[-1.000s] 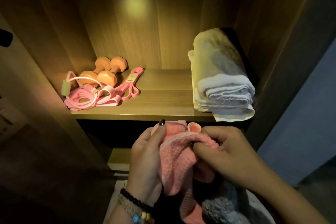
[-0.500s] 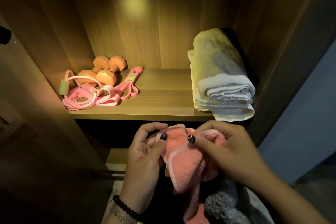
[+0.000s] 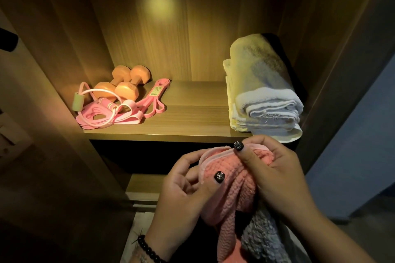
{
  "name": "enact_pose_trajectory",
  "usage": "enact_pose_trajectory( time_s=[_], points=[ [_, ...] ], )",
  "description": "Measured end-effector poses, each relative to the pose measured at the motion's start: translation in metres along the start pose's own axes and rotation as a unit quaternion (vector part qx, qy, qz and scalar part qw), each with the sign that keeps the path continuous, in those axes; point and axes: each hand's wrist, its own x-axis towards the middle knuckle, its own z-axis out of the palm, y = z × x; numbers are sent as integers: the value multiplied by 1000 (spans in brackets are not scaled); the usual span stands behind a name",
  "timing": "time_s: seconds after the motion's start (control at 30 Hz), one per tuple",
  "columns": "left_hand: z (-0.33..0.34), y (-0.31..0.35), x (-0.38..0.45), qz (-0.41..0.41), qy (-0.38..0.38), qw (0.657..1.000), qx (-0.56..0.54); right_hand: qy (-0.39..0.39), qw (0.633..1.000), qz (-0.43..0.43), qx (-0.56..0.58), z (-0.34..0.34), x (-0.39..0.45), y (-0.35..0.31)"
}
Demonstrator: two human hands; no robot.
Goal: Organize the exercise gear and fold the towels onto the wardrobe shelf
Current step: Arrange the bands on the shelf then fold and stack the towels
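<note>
A pink waffle-weave towel (image 3: 229, 186) hangs bunched between both hands, just below the front edge of the wooden wardrobe shelf (image 3: 192, 119). My left hand (image 3: 188, 190) pinches its pale trimmed edge with thumb and fingers. My right hand (image 3: 275, 175) grips the top edge of the same towel. A grey fluffy towel (image 3: 260, 239) hangs under my right forearm. On the shelf's right lies a stack of folded white towels (image 3: 263, 92). At its left sit two orange dumbbells (image 3: 123, 85), a pink skipping rope (image 3: 100, 111) and pink resistance bands (image 3: 154, 100).
The wardrobe's side walls close in on both sides of the shelf. A lower wooden ledge (image 3: 143, 186) shows beneath it. Bare shelf board lies between the exercise gear and the white towels. A blue-grey wall (image 3: 363, 134) stands at the right.
Both hands have lifted the pink towel a little toward the shelf edge and shifted their pinch along its trim. The shelf items have not moved.
</note>
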Motion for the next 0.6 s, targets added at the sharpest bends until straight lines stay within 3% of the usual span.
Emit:
enact_pose_trajectory(
  time_s=[0.17, 0.27, 0.37, 0.47, 0.6],
  points=[
    [7, 0, 5, 29, 53, 992, 113, -4, 1000, 11, 10, 1, 1, 5],
    [6, 15, 22, 82, 71, 978, 177, -63, 998, 7, 14, -3, 4, 4],
    [0, 44, 57, 109, 64, 974, 190, -148, 987, -24, -55, -8, 11, 9],
    [-6, 75, 97, 120, 8, 971, 205, -237, 963, -53, -120, -13, 20, 15],
    [-17, 102, 135, 94, -21, 981, 169, -294, 893, -147, -306, -25, 38, 21]
  ],
)
